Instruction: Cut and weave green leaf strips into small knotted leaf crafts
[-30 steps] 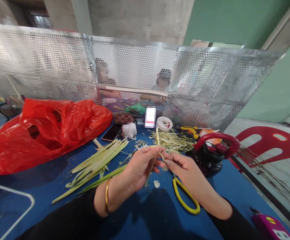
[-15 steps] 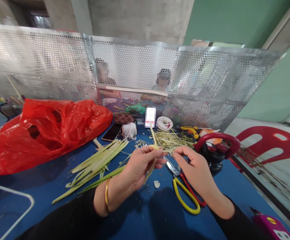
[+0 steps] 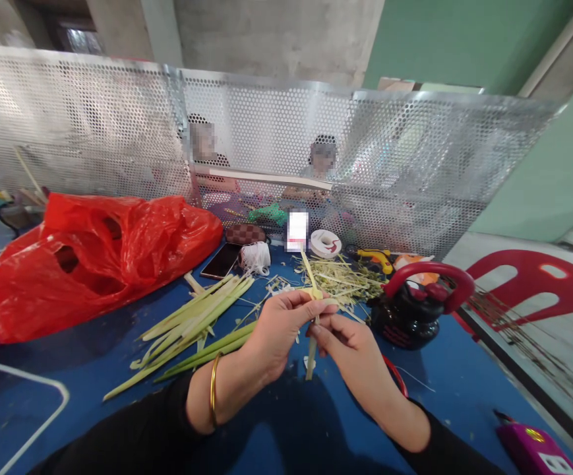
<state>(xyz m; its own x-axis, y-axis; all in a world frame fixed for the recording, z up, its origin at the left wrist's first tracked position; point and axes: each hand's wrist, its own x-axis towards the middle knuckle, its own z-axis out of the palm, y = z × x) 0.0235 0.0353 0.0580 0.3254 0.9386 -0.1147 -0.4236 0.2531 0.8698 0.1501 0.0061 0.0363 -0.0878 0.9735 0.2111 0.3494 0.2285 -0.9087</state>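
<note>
- Pinching the pale leaf strip (image 3: 308, 268) between thumb and fingers, the left hand (image 3: 282, 324) holds it above the worktop (image 3: 261, 435).
- The right hand (image 3: 349, 344) pinches the same strip just below, thumb against fingers; the strip's lower end hangs down between the hands.
- A gold bangle (image 3: 213, 390) circles the left wrist.
- Long green leaves (image 3: 194, 320) lie beside the left hand.
- Thin shavings (image 3: 348, 280) are heaped beyond both hands.
- A red handle (image 3: 395, 375) shows partly behind the right hand.
- The black pot (image 3: 405, 320) stands to the right.
</note>
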